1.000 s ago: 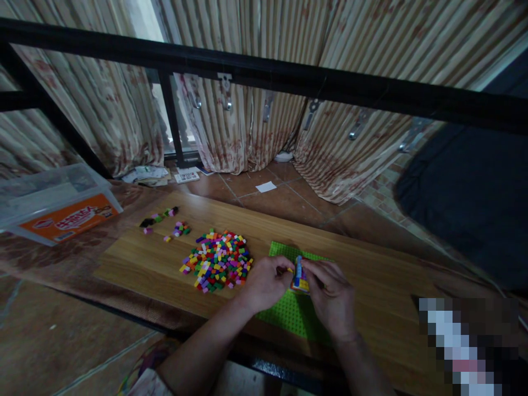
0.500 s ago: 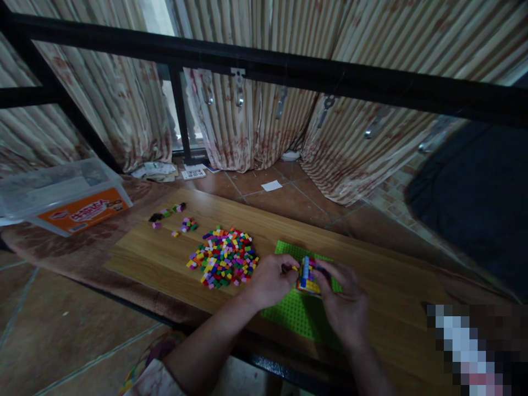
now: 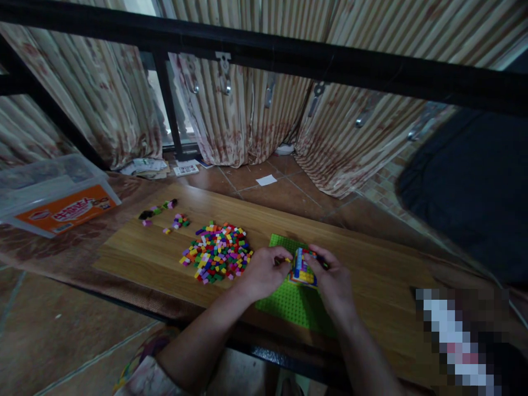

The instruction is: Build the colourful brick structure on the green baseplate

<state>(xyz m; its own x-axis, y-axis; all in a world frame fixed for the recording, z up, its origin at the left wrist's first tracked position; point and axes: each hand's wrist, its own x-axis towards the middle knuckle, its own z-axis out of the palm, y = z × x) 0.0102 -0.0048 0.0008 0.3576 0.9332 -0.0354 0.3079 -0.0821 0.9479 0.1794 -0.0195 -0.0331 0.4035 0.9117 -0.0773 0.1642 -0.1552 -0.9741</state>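
Two bare hands meet over a green, studded plastic baseplate, and through the head camera I find them both at a small multicoloured structure of plastic bricks. It is above the far half of the baseplate; I cannot tell whether it rests there or is lifted slightly.

The right hand is clamped on the structure, thumb on top and fingers round its right side, partly out of my sight. The left hand has thumb and index finger drawn nearly together just beside the left edge. A speck of yellow shows at those tips, but I cannot tell if they pinch a loose brick or touch the structure itself.

For careful work here, I would make the right hand the anchor, holding low and firm so that sideways pressure doesn't shear a wall off. I would let the left fingertips square up studs before pushing, and push straight, with support directly underneath. I would also keep the left wrist clear of the heaped pile of small, bright plastic bricks near it on the light-brown wooden board.
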